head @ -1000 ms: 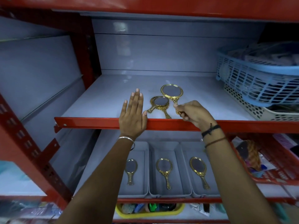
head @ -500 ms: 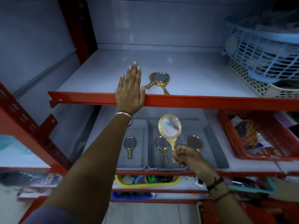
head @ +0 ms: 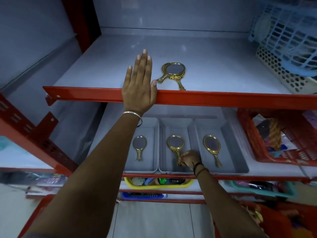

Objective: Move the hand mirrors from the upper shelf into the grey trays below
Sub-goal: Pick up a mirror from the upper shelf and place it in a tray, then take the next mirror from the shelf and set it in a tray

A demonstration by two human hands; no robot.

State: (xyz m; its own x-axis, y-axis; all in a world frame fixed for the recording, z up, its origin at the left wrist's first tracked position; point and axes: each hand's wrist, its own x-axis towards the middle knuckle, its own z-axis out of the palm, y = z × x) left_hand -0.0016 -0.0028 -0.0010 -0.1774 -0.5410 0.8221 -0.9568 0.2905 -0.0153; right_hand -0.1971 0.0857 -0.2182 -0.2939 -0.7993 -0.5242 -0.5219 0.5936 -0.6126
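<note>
Two gold-framed hand mirrors [head: 173,69] lie stacked near the front of the upper shelf [head: 223,69]. My left hand [head: 139,86] rests flat over that shelf's red front edge, fingers together, just left of the mirrors' handles. Below stand three grey trays side by side. The left tray [head: 149,163] holds one mirror [head: 139,143] and the right tray [head: 228,134] holds another [head: 211,145]. My right hand [head: 190,159] is down in the middle tray [head: 171,127], closed on the handle of a hand mirror [head: 175,142] lying there. I cannot tell whether a second mirror lies under it.
A blue lattice basket [head: 289,36] sits on a white perforated one [head: 281,74] at the upper shelf's right. A red basket [head: 248,134] of goods stands right of the trays. A yellow tray [head: 159,185] and a teal tray [head: 264,189] sit on lower shelves.
My right hand lifted one mirror off the upper shelf, carried it down past the red edge and lowered it into the middle tray. My left hand stayed on the shelf edge.
</note>
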